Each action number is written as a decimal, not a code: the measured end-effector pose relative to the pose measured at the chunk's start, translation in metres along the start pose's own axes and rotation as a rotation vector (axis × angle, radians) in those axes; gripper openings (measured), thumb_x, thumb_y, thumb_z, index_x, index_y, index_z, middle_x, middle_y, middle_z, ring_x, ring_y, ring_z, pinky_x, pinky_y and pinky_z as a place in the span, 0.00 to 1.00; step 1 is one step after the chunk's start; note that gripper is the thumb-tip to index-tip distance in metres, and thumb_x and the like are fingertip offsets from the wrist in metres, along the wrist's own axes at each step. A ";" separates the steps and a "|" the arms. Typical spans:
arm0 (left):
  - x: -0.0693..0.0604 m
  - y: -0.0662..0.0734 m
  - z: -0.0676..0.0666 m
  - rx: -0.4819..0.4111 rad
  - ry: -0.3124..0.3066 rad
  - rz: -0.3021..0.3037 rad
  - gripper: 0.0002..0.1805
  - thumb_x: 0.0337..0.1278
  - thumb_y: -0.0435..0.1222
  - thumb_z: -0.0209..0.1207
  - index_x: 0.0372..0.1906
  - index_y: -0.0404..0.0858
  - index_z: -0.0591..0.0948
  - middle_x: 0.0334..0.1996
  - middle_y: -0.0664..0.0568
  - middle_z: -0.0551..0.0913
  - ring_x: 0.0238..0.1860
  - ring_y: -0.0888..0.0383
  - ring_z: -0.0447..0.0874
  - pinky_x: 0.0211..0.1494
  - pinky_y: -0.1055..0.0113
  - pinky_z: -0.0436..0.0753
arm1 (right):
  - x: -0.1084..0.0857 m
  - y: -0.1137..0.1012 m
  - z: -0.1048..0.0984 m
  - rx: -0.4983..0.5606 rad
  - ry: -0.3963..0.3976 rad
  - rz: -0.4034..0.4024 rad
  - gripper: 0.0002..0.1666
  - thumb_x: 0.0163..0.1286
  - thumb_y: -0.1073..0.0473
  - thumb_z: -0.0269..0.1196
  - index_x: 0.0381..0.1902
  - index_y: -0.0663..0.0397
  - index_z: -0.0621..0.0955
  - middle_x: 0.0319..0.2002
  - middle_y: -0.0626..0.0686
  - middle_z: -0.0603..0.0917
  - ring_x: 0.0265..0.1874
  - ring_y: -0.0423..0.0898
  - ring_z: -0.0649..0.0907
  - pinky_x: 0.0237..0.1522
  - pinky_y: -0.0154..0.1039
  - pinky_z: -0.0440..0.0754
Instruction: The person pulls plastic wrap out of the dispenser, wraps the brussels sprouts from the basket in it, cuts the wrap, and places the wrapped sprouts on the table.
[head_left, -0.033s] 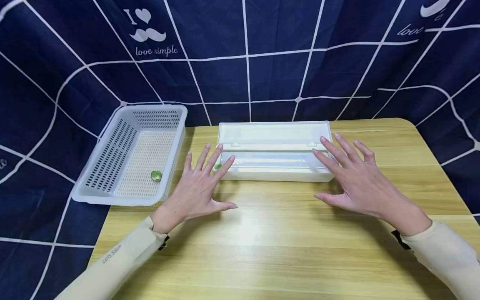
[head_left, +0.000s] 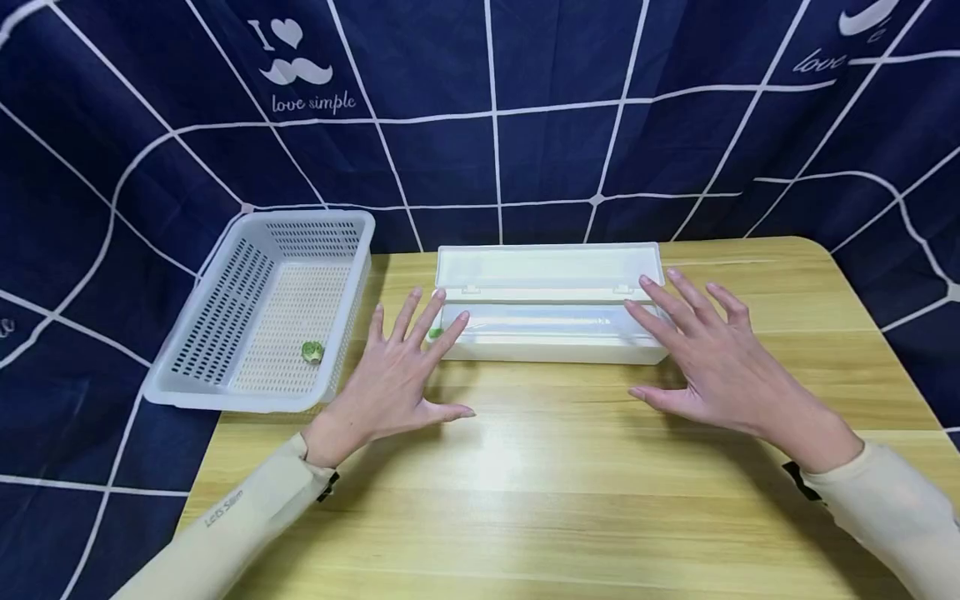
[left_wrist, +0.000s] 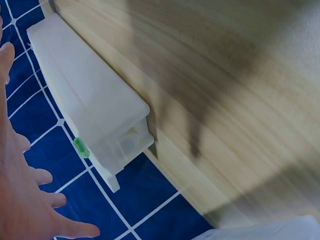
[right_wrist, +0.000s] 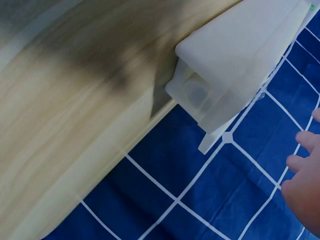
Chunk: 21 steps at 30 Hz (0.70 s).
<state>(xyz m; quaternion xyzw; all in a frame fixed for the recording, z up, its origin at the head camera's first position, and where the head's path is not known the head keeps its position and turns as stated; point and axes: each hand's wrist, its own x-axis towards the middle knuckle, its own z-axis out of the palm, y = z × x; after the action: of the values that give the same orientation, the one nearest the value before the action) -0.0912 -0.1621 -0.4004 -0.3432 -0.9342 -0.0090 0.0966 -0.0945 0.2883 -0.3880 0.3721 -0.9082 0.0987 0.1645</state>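
A long white box [head_left: 555, 352] stands at the back of the table, its hinged lid [head_left: 547, 265] raised, with a clear film roll [head_left: 540, 321] inside. My left hand [head_left: 393, 375] hovers with fingers spread near the box's left end, beside a small green piece [head_left: 436, 332]. Over the right end, my right hand [head_left: 716, 367] has its fingers spread too. Neither hand holds anything. The left wrist view shows the box [left_wrist: 90, 75] beside the left hand [left_wrist: 25, 185]; in the right wrist view the box's end [right_wrist: 200, 90] is left of the right hand [right_wrist: 305, 185].
A white perforated basket [head_left: 348, 292] stands at the table's left edge, with a small green vegetable piece [head_left: 312, 352] on its floor. The wooden table [head_left: 540, 500] extends in front of the box. A dark blue cloth with white lines [head_left: 555, 158] hangs behind and at both sides.
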 end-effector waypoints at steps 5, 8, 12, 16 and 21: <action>0.000 -0.003 0.001 -0.036 0.004 -0.017 0.67 0.56 0.79 0.60 0.89 0.43 0.55 0.87 0.36 0.50 0.85 0.32 0.48 0.74 0.24 0.64 | -0.001 -0.001 -0.001 0.020 0.022 0.006 0.57 0.73 0.17 0.52 0.83 0.52 0.70 0.83 0.62 0.65 0.83 0.66 0.58 0.74 0.75 0.51; 0.001 -0.006 0.003 -0.077 0.054 -0.029 0.60 0.63 0.71 0.63 0.87 0.39 0.61 0.84 0.34 0.58 0.82 0.32 0.57 0.72 0.28 0.72 | -0.002 0.000 0.001 0.061 0.061 0.015 0.56 0.74 0.19 0.53 0.81 0.54 0.72 0.80 0.63 0.69 0.79 0.68 0.64 0.71 0.75 0.55; 0.002 -0.012 0.008 -0.170 0.157 -0.051 0.45 0.66 0.56 0.71 0.78 0.34 0.73 0.72 0.33 0.73 0.70 0.34 0.73 0.67 0.36 0.80 | -0.006 0.005 0.006 0.132 0.126 0.039 0.52 0.77 0.22 0.55 0.77 0.58 0.76 0.74 0.64 0.76 0.70 0.68 0.73 0.63 0.71 0.63; 0.005 -0.017 0.015 -0.298 0.246 -0.094 0.31 0.66 0.44 0.73 0.66 0.32 0.80 0.56 0.38 0.78 0.56 0.41 0.78 0.56 0.47 0.84 | -0.010 0.012 0.012 0.191 0.196 0.073 0.47 0.78 0.26 0.58 0.71 0.61 0.81 0.65 0.62 0.83 0.62 0.65 0.79 0.55 0.60 0.68; 0.008 -0.021 0.019 -0.436 0.307 -0.130 0.23 0.66 0.36 0.73 0.61 0.32 0.82 0.46 0.41 0.77 0.46 0.46 0.74 0.43 0.55 0.79 | -0.008 0.019 0.021 0.285 0.220 0.145 0.33 0.70 0.49 0.73 0.67 0.61 0.83 0.55 0.58 0.85 0.55 0.56 0.81 0.66 0.32 0.68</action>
<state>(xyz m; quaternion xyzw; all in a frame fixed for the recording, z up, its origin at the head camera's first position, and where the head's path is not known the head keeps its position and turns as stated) -0.1135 -0.1713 -0.4170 -0.2897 -0.9048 -0.2679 0.1600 -0.1070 0.3007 -0.4116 0.3124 -0.8859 0.2780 0.2007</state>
